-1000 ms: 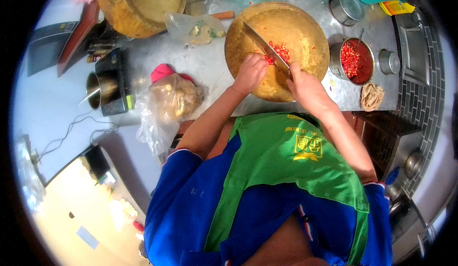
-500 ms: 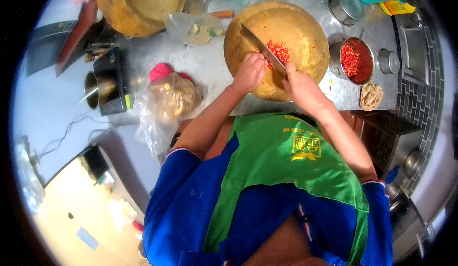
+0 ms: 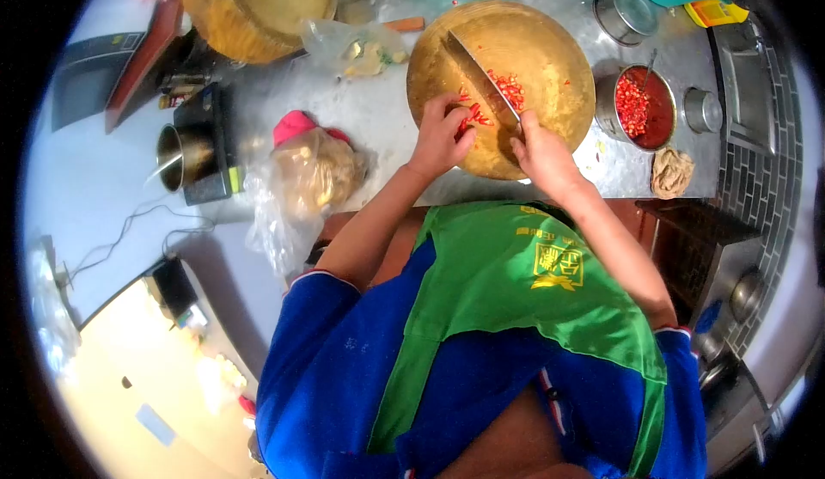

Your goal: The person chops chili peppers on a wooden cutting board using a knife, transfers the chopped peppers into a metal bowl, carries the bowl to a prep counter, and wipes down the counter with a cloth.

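A round wooden chopping board (image 3: 563, 54) lies on the metal counter. My right hand (image 3: 546, 157) grips a cleaver (image 3: 484, 82) by its handle, the blade slanting up and left across the board. Chopped red chili pieces (image 3: 510, 92) lie to the right of the blade. On its left side are longer red chilies (image 3: 478, 117), some of them beside my left fingertips. My left hand (image 3: 440, 138) rests at the board's left edge, thumb and fingers apart around the near end of these chilies. Right of the board stands a metal pot (image 3: 608, 105) holding chopped red chilies.
A plastic bag (image 3: 322, 170) of pale food sits left of the board, with another small bag (image 3: 352, 49) behind it. A large wooden block (image 3: 258, 6) stands at the back left. A lidded metal container (image 3: 626, 15), a small tin (image 3: 703, 110) and a crumpled cloth (image 3: 671, 173) are on the right.
My left hand has drawn back from the blade and its fingers have spread, showing the longer chilies. The cleaver has shifted slightly right, still in my right hand.
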The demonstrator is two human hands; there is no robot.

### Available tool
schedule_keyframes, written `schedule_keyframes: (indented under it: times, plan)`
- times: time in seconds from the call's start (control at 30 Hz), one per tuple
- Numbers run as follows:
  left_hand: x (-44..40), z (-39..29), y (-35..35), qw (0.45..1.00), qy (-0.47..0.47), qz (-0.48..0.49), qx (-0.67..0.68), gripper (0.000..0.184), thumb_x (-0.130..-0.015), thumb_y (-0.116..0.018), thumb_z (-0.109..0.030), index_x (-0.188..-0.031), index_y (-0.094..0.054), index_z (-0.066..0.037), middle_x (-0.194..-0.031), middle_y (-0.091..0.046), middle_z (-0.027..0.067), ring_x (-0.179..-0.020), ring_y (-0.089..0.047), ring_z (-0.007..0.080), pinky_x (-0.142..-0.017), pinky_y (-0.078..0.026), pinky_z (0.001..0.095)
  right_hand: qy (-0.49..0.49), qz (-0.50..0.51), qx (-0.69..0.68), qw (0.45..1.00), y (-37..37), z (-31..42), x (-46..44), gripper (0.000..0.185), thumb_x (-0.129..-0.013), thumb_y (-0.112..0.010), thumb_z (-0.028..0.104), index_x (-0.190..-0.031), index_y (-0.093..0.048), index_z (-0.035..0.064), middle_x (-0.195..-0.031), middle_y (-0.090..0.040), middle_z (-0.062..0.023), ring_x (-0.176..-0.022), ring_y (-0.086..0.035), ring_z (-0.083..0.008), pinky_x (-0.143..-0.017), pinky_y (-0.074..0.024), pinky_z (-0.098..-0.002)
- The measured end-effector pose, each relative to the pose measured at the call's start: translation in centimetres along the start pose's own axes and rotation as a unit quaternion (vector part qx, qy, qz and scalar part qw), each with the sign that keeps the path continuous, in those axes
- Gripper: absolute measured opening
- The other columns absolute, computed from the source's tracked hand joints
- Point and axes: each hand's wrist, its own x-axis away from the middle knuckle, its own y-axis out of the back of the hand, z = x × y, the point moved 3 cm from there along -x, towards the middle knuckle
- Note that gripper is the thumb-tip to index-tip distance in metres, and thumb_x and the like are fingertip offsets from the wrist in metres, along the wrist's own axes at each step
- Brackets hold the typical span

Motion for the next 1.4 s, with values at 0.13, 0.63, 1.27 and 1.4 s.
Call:
schedule_keyframes:
  times: [0.13,0.63,1.27,1.4]
  plan:
    - [0.4,0.9,-1.0,1.0,0.005,0.028,0.003,0.025,-0.075,-0.074,-0.007,-0.097,-0.064,-0.004,-0.117,-0.056,0.0172,-0.11,-0.052,0.0388,-0.096,-0.044,0.0465,0.008,0.012,0.027,1.0,1.5,1.3,0.4,0.024,-0.091,-0.058,0.009,-0.105,-0.042,-0.002,-0.082,-0.065,-0.0286,-0.08,-0.064,-0.0486,-0.071,-0.0507,-0.0561]
    - [-0.3,1.4,-1.3,0.999,-0.023,0.033,0.016,0.012,-0.084,-0.068,-0.002,-0.094,-0.062,0.0,-0.106,-0.06,0.0149,-0.102,-0.057,0.0344,-0.089,-0.048,0.0421,-0.017,0.077,0.043,0.996,1.0,3.4,0.0,0.023,-0.091,-0.057,0.007,-0.104,-0.043,-0.0049,-0.081,-0.064,-0.0312,-0.078,-0.064,-0.0498,-0.071,-0.0507,-0.0569]
    - [1.7,0.0,1.6,0.999,0.045,0.03,0.001,0.032,-0.077,-0.076,-0.012,-0.102,-0.06,-0.002,-0.115,-0.053,0.018,-0.104,-0.051,0.0385,-0.091,-0.044,0.0459,-0.026,0.046,0.03,0.998,1.4,4.2,1.1,0.026,-0.09,-0.059,0.008,-0.105,-0.044,-0.0052,-0.084,-0.065,-0.0317,-0.082,-0.064,-0.0498,-0.073,-0.0512,-0.0553]
    - [1.2,0.5,0.7,0.999,0.039,0.022,0.023,0.019,-0.08,-0.071,-0.006,-0.095,-0.06,-0.001,-0.107,-0.056,0.0152,-0.099,-0.053,0.0359,-0.087,-0.046,0.0429,-0.036,0.071,0.044,0.996,1.4,5.2,1.0,0.024,-0.09,-0.058,0.006,-0.105,-0.044,-0.0057,-0.084,-0.065,-0.0322,-0.083,-0.065,-0.0492,-0.074,-0.0513,-0.0551]
